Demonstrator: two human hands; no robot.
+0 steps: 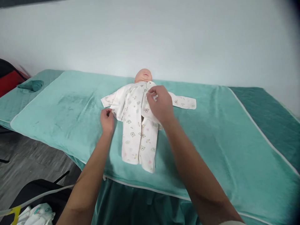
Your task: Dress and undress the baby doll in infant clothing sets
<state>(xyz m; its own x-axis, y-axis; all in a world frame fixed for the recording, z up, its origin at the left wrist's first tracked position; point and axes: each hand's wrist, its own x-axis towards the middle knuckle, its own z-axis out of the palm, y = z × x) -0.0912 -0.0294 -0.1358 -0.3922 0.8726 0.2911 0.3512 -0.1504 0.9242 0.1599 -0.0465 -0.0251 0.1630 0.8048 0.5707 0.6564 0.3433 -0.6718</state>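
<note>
A baby doll (pixel 143 75) lies on its back on the green bed cover (pixel 77 103), its head toward the wall. It is dressed in a white printed outfit (pixel 132 125) with long sleeves and two legs. My left hand (pixel 107 122) rests beside the sleeve on the left, fingers curled together at the cloth's lower edge; what they pinch is too small to make out. Over the chest on the right is my right hand (pixel 161 103), its thumb and fingertips closed near the front flap. Whether cloth is between them is hidden.
A white wall (pixel 150 37) stands behind the bed. At the lower left are a black chair (pixel 37 187), white printed cloth (pixel 38 215) and a pale tube (pixel 47 193). A red and black chair (pixel 9 82) is at the far left.
</note>
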